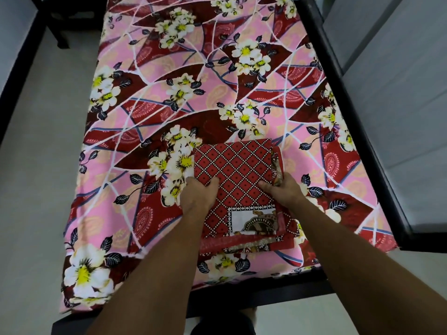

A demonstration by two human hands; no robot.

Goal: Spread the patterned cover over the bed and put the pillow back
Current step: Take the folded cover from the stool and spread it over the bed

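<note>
Hands: two, both bare, forearms reaching in from the bottom edge.
Left hand (pixel 200 192): grasps the left edge of the folded cover, thumb on top; the other fingers curl at the edge and their tips are hidden.
Right hand (pixel 283 189): grasps the right edge, thumb on the top face, fingers wrapped around the stacked layers there.
Patterned cover (pixel 239 175): one, red with a dotted diamond grid, folded into a flat rectangle. It lies on the near end of the bed, roughly centred between the two sides. Several layers show at its near and right edges; I cannot count them exactly.
Printed panel (pixel 254 221): one white patch with a dark ornament on the cover's near part; the motif is hard to read.
Floral sheet (pixel 183 97): one, pink and maroon with white flowers, under the cover and hanging over the left side.
Bed frame (pixel 358 131): one, black, visible along the right side and near end; the far end is cut off by the top of the view.
Dark furniture (pixel 60 20): one piece at top left, mostly cut off.
Floor (pixel 36 165): pale, left of the bed.
Below frame: a dark shape (pixel 222 322), cropped, unidentifiable.
</note>
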